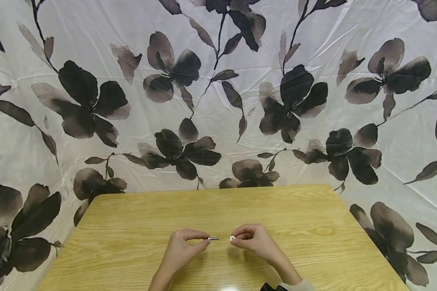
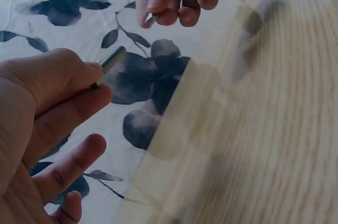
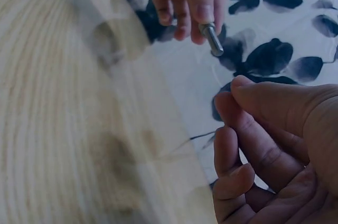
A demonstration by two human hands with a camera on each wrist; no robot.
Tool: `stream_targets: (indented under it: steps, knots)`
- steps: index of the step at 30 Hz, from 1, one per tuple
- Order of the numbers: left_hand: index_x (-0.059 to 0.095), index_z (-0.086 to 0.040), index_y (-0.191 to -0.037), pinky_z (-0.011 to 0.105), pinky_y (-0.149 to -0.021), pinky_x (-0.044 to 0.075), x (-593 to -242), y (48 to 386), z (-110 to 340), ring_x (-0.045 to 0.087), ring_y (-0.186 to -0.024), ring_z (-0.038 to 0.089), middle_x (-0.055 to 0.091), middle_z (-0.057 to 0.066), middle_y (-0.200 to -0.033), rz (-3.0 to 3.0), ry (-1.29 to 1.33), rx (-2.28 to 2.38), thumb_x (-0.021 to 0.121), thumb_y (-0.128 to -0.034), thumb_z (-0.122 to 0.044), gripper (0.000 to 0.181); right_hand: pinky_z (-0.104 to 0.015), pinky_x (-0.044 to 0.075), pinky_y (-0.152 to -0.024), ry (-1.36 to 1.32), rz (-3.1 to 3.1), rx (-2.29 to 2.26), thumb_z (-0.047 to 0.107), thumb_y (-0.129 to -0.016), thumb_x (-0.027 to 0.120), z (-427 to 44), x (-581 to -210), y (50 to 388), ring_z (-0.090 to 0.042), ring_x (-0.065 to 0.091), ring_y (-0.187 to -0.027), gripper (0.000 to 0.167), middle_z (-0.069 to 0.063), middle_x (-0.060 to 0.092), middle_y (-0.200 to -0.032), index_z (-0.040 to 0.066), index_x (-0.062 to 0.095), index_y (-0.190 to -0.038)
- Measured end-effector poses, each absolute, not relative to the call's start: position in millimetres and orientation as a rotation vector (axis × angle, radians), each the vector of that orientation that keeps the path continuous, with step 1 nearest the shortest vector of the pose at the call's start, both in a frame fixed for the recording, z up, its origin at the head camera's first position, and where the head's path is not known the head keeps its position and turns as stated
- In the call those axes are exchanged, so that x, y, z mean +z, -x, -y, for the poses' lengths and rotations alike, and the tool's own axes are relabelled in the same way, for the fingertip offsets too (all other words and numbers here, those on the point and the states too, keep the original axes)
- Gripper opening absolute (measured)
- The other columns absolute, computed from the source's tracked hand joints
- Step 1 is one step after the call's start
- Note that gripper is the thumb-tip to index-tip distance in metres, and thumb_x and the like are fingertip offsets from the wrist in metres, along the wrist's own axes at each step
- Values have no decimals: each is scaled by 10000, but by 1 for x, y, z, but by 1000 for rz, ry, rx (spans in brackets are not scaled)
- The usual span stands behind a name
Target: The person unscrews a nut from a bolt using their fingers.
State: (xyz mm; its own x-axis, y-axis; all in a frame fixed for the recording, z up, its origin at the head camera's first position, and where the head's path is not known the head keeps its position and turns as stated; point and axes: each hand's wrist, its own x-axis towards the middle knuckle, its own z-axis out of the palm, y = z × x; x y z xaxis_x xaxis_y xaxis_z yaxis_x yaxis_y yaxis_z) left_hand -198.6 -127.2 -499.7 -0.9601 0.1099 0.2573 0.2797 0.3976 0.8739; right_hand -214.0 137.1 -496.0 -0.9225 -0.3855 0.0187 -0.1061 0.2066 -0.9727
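Between thumb and forefinger, my left hand (image 1: 185, 244) pinches a silver bolt (image 1: 214, 238) at one end. The bolt's threaded shank (image 2: 113, 59) sticks out past the fingertips and points toward the other hand. My right hand (image 1: 256, 242) pinches a small, light metal ring (image 1: 232, 238), a washer or a nut; I cannot tell which. In the left wrist view the ring (image 2: 151, 19) shows edge-on at the fingertips, while in the right wrist view the fingers hide it. A short gap separates bolt and ring, and both are held above the table.
The wood-grain table (image 1: 131, 218) lies under both hands. Behind it and at its sides hangs a white cloth (image 1: 233, 121) with dark flowers. A black band (image 1: 271, 287) shows at the right wrist beside a light sleeve (image 1: 300, 285).
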Motion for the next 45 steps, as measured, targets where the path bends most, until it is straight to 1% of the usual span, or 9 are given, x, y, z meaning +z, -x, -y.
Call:
stream_targets:
  steps: [3, 7, 15, 19, 26, 31, 35, 40, 45]
  knots:
    - [842, -242, -845, 265, -707, 524, -502, 200, 127, 655, -775, 60, 793, -74, -898, 2530, 359, -1619, 881, -810, -176, 84, -233, 564, -707, 443, -2246, -1775, 146, -916, 790, -136, -501, 216, -175, 726, -837, 265, -134, 773, -948, -47, 749, -1092]
    - [840, -218, -846, 204, -571, 456, -504, 203, 128, 594, -671, 49, 798, -31, -918, 2577, 383, -1609, 870, -821, -169, 62, -228, 557, -684, 425, -2278, -1752, 158, -909, 800, -135, -507, 219, -146, 713, -800, 230, -106, 773, -916, -18, 766, -1052]
    - [843, -201, -850, 189, -505, 377, -508, 204, 126, 473, -555, 30, 799, -21, -919, 2626, 390, -1565, 869, -816, -165, 56, -218, 497, -576, 424, -2323, -1686, 130, -896, 804, -133, -515, 220, -157, 692, -730, 163, -162, 764, -875, 0, 776, -991]
    - [846, -188, -865, 197, -524, 378, -512, 204, 126, 472, -593, 27, 798, -30, -919, 2682, 370, -1562, 865, -821, -191, 48, -222, 495, -552, 446, -2325, -1651, 92, -890, 801, -131, -518, 219, -138, 682, -709, 128, -161, 764, -862, -6, 775, -968]
    - [846, -177, -872, 217, -654, 460, -515, 201, 121, 607, -781, 47, 794, -52, -911, 2735, 352, -1534, 854, -820, -206, 59, -206, 478, -533, 499, -2322, -1554, 59, -898, 784, -127, -520, 217, -130, 649, -665, 65, -130, 762, -824, 1, 779, -928]
    - [846, -187, -872, 263, -714, 516, -520, 198, 117, 681, -910, 113, 795, -50, -944, 2764, 374, -1534, 844, -822, -204, 53, -190, 476, -551, 518, -2362, -1486, 58, -894, 788, -125, -523, 212, -90, 630, -660, 82, -74, 746, -791, -16, 778, -927]
    - [848, -177, -884, 300, -736, 561, -525, 197, 116, 718, -940, 160, 796, -31, -950, 2767, 417, -1539, 842, -818, -193, 67, -181, 483, -572, 526, -2389, -1466, 76, -890, 796, -123, -527, 209, -54, 620, -667, 96, -27, 736, -785, -8, 782, -934]
    - [845, -165, -877, 274, -735, 573, -530, 196, 116, 723, -914, 135, 794, -30, -928, 2766, 452, -1566, 840, -808, -174, 70, -181, 492, -606, 535, -2416, -1468, 82, -882, 804, -122, -529, 207, -46, 620, -686, 68, -8, 733, -801, 31, 785, -922]
    - [843, -161, -867, 298, -745, 583, -532, 197, 115, 726, -896, 137, 791, -41, -895, 2768, 470, -1582, 835, -810, -165, 58, -194, 502, -634, 535, -2431, -1464, 73, -879, 805, -121, -529, 207, -56, 623, -708, 47, -7, 735, -819, 58, 786, -919]
